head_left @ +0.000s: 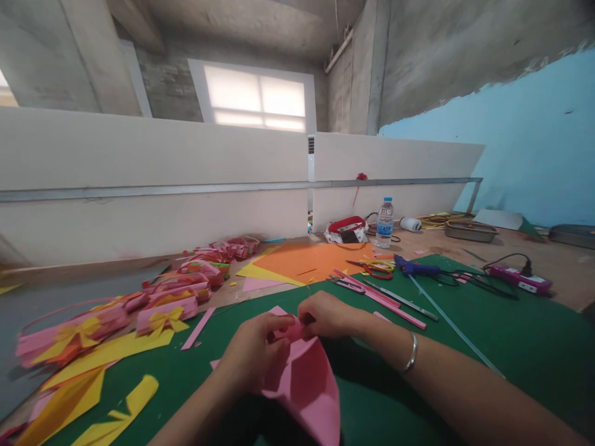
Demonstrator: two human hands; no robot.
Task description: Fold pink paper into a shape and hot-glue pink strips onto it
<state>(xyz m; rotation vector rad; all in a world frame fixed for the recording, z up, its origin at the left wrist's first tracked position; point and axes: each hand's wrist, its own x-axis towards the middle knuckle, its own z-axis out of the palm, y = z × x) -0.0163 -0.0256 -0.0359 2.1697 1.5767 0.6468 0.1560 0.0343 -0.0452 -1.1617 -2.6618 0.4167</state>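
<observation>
A folded pink felt-like sheet (313, 387) is between my two hands above the green cutting mat (395, 396). My left hand (258, 347) has its fingers closed on the sheet's upper left part. Opposite it, my right hand (323, 316), with a silver bangle on the wrist, pinches the sheet's upper edge. The lower part of the sheet hangs in a loose fold toward me. Just beyond my right hand lie pink strips (395, 306), a pair of small pliers-like snips (346, 284) and a slim metal tool (402, 298).
Pink pouches with yellow bows (170, 313) crowd the left, near yellow scraps (127, 409). Orange sheets (297, 260) lie at the back. Scissors (379, 269), a blue glue gun (418, 267) with a glue stick, a purple power strip (520, 280) and a water bottle (385, 224) stand right.
</observation>
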